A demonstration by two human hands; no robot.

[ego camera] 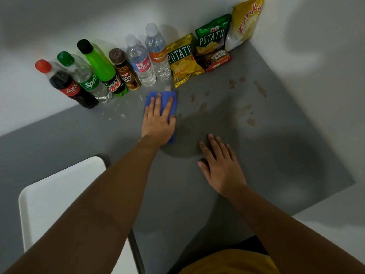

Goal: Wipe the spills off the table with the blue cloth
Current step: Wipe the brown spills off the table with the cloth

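Observation:
My left hand (158, 119) lies flat on the folded blue cloth (166, 97), pressing it onto the grey table (276, 155) just in front of the bottles. Brownish spills (250, 121) dot the table to the right of the cloth, with more spots (233, 83) near the snack bags and a faint smear (201, 107) close to the cloth. Small clear droplets (118, 113) glisten to the left of the cloth. My right hand (219, 165) rests palm down on the table, fingers spread, holding nothing.
Along the wall stand several bottles, from Coca-Cola (69, 86) to two water bottles (158, 52). Chip bags (183, 60) and a fudge bar pack (217, 60) sit right of them. A white chair (59, 194) stands at the table's left.

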